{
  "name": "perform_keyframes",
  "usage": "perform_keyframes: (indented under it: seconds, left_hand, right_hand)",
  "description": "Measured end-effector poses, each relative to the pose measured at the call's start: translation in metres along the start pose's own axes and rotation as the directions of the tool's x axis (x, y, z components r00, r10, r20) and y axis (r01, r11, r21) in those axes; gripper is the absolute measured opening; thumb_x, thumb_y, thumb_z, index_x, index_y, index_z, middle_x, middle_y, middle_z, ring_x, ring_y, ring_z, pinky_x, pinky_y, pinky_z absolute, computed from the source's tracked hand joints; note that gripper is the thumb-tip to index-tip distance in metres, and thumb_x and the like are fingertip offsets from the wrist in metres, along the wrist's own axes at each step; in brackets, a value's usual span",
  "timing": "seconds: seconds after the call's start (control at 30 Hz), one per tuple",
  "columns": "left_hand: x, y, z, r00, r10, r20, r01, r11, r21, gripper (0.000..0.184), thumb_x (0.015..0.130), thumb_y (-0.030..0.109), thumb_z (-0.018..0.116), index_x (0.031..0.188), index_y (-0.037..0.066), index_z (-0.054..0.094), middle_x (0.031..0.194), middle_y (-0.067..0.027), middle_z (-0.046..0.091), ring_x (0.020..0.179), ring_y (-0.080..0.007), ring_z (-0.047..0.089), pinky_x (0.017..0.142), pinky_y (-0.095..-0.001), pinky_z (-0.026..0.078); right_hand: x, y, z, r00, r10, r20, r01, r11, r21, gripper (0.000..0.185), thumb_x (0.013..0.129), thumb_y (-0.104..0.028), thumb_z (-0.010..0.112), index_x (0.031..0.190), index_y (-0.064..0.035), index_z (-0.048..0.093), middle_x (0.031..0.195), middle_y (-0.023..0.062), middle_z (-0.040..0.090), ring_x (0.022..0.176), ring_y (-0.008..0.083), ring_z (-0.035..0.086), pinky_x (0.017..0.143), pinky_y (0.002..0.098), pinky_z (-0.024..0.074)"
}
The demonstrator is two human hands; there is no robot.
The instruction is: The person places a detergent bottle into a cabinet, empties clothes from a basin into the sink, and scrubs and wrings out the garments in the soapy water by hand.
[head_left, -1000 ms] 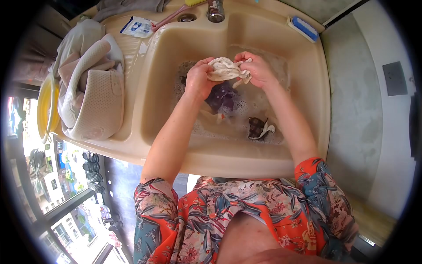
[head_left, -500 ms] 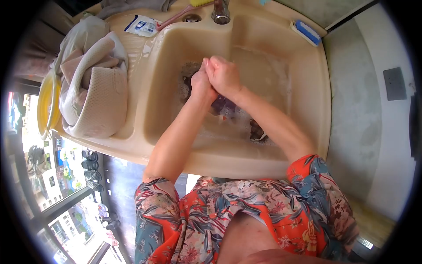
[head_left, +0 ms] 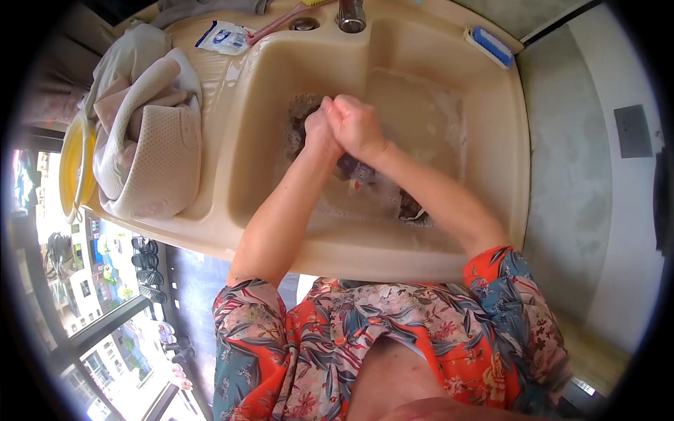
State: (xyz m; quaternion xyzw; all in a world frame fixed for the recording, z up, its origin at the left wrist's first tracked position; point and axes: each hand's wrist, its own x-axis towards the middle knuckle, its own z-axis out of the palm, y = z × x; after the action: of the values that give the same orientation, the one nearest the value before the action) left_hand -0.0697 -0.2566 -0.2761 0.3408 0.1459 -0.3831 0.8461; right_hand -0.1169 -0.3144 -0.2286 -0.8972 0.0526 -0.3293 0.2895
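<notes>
compared with one second ago, my left hand (head_left: 319,130) and right hand (head_left: 357,126) have gone from apart to pressed together, both curled tight. the white cloth, then stretched between them, is now hidden; i judge it clamped inside both hands, consistent with squeezing. position: above the sink basin (head_left: 288,67), near the wet purple cloth (head_left: 356,169). clearance: free water (head_left: 414,98) lies rightward; the front rim (head_left: 365,262) passes beneath my forearms (head_left: 277,210).
</notes>
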Motion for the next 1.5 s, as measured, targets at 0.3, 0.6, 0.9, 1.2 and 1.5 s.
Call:
perform_keyframes:
  seconds: [0.3, 0.6, 0.9, 1.2, 1.5]
  left_hand:
    - [-0.017, 0.027, 0.028, 0.983, -0.166, -0.079, 0.162, 0.985, -0.060, 0.027, 0.088, 0.025, 0.046, 0.093, -0.002, 0.045, 0.087, -0.0127, 0.053, 0.076, -0.0280, 0.057, 0.068, -0.0461, 0.049]
    - [-0.025, 0.025, 0.033, 0.988, -0.156, 0.012, 0.156, 0.987, -0.046, 0.023, 0.088, 0.020, 0.046, 0.092, -0.003, 0.047, 0.089, -0.0131, 0.054, 0.080, -0.0260, 0.057, 0.071, -0.0438, 0.049]
    - [-0.031, 0.025, 0.027, 0.997, -0.010, 0.072, -0.021, 0.910, 0.414, 0.020, 0.084, 0.021, 0.052, 0.091, 0.002, 0.054, 0.083, -0.0050, 0.057, 0.072, -0.0140, 0.055, 0.063, -0.0266, 0.044]
    - [-0.049, 0.016, 0.042, 0.934, -0.087, 0.347, -0.127, 0.826, 0.549, 0.028, 0.076, 0.019, 0.062, 0.093, -0.002, 0.058, 0.081, -0.0062, 0.059, 0.064, -0.0108, 0.054, 0.055, -0.0221, 0.043]
    - [-0.048, 0.022, 0.041, 0.907, -0.102, 0.409, -0.148, 0.832, 0.535, 0.033, 0.077, 0.019, 0.061, 0.099, -0.005, 0.056, 0.085, -0.0093, 0.060, 0.070, -0.0127, 0.056, 0.062, -0.0239, 0.047]
  right_hand:
    - [0.022, 0.056, -0.072, 0.475, 0.310, 0.823, -0.833, 0.460, 0.308, 0.026, 0.077, -0.032, 0.062, 0.069, -0.0079, 0.056, 0.060, -0.0030, 0.052, 0.049, 0.0054, 0.046, 0.041, 0.0192, 0.0378]
    - [0.002, 0.060, -0.091, 0.636, 0.301, 0.711, -0.738, -0.036, 0.674, 0.010, 0.077, -0.009, 0.057, 0.081, -0.0040, 0.050, 0.079, 0.0102, 0.059, 0.070, 0.0186, 0.062, 0.056, 0.0347, 0.0541]
    - [-0.009, 0.063, -0.095, 0.645, 0.385, 0.660, -0.672, -0.126, 0.730, 0.016, 0.078, -0.005, 0.053, 0.093, -0.0026, 0.049, 0.086, 0.0102, 0.058, 0.077, 0.0186, 0.060, 0.067, 0.0320, 0.0515]
    - [-0.013, 0.073, -0.096, 0.677, 0.340, 0.652, -0.659, -0.113, 0.743, 0.022, 0.078, -0.003, 0.050, 0.100, -0.0009, 0.050, 0.089, 0.0081, 0.058, 0.079, 0.0155, 0.059, 0.073, 0.0286, 0.0485]
    - [-0.018, 0.084, -0.092, 0.693, 0.287, 0.661, -0.616, -0.240, 0.750, 0.025, 0.075, 0.001, 0.049, 0.100, -0.0014, 0.051, 0.092, 0.0094, 0.058, 0.084, 0.0190, 0.058, 0.076, 0.0319, 0.0479]
